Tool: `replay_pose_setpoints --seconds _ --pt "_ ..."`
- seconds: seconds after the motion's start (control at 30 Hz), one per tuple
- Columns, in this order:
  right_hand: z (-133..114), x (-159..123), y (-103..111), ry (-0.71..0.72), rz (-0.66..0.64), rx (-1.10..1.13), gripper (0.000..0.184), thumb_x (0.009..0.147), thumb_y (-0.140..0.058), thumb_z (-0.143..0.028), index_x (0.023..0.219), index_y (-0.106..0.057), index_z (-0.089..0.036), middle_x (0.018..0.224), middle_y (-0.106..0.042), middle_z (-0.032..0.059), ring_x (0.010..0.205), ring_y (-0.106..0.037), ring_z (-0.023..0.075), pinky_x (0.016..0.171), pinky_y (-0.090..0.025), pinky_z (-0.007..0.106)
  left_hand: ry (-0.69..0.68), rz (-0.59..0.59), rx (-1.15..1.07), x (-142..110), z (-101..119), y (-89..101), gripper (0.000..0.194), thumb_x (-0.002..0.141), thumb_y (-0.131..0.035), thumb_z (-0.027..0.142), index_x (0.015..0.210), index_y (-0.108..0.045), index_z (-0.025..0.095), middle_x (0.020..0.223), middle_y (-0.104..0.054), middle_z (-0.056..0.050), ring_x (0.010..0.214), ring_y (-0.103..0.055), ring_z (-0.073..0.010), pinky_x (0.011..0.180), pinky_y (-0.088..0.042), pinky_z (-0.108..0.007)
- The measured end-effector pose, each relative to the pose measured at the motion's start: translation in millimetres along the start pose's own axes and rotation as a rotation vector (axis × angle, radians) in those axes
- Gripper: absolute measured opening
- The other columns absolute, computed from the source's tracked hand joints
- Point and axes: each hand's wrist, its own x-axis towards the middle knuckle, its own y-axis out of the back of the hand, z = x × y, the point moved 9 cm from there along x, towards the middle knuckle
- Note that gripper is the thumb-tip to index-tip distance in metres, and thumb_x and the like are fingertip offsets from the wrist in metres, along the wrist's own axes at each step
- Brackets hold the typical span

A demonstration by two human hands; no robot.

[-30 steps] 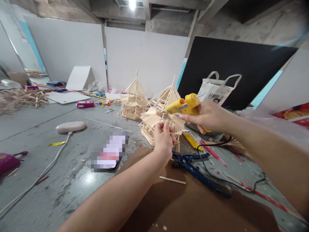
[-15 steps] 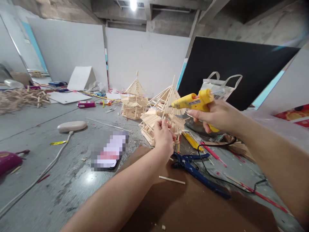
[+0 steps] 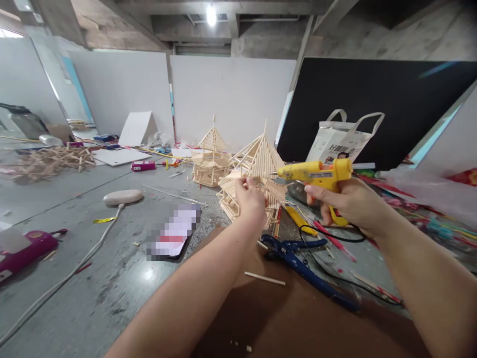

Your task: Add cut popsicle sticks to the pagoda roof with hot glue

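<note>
My right hand is wrapped round a yellow glue gun, its nozzle pointing left toward a wooden stick pavilion model. My left hand is closed in a pinch on a small stick piece at the front of that model. A black cord runs from the glue gun down to the floor. A second, smaller stick pavilion stands behind to the left.
Blue pliers and a loose stick lie on brown cardboard near me. A phone, a grey cable with puck, a magenta tool, a stick pile, a white tote bag and a black board surround the floor space.
My right hand drew the glue gun to the right and away from the model, lowering slightly. The left hand stayed pinched at the model. The camera tilted a little.
</note>
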Motion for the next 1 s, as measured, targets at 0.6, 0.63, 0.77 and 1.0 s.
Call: replay_pose_setpoints --seconds 0.6,0.63,0.77,1.0 --pt "1.3 -0.9 -2.2 0.047 -0.029 0.018 0.021 0.072 -0.052 -0.038 0.065 -0.051 -0.019 0.063 -0.056 0.0003 0.027 -0.045 0.0068 0.029 -0.035 0.022 0.038 0.019 -0.027 -0.3 4.7 -2.8 0.015 0.083 -0.033 0.026 0.071 -0.036 0.018 0.057 -0.039 0.007 0.024 -0.034 -0.0018 0.028 -0.028 -0.017" --pt "0.9 -1.1 -2.7 0.042 -0.031 0.022 0.020 0.072 -0.052 -0.038 0.066 -0.051 -0.019 0.062 -0.055 0.0001 0.027 -0.045 0.0069 0.029 -0.035 0.022 0.038 0.020 -0.030 -0.3 4.6 -2.8 0.015 0.083 -0.033 0.026 0.070 -0.036 0.018 0.059 -0.040 0.007 0.024 -0.034 -0.0016 0.028 -0.028 -0.017" --pt "-0.6 -1.2 -4.6 0.023 -0.032 0.027 0.019 0.072 -0.052 -0.035 0.066 -0.050 -0.018 0.061 -0.055 -0.0001 0.028 -0.045 0.0068 0.028 -0.034 0.021 0.050 0.021 -0.043 -0.2 3.4 -3.4 0.016 0.083 -0.032 0.026 0.070 -0.036 0.018 0.060 -0.040 0.007 0.025 -0.034 -0.0016 0.028 -0.029 -0.017" --pt "2.2 0.6 -4.5 0.022 -0.032 0.010 0.020 0.072 -0.053 -0.037 0.069 -0.050 -0.018 0.060 -0.056 -0.0006 0.028 -0.045 0.0069 0.030 -0.036 0.021 0.046 0.018 -0.054 0.4 2.8 -4.5 0.016 0.082 -0.032 0.026 0.069 -0.036 0.018 0.060 -0.040 0.006 0.025 -0.035 -0.0019 0.028 -0.028 -0.017"
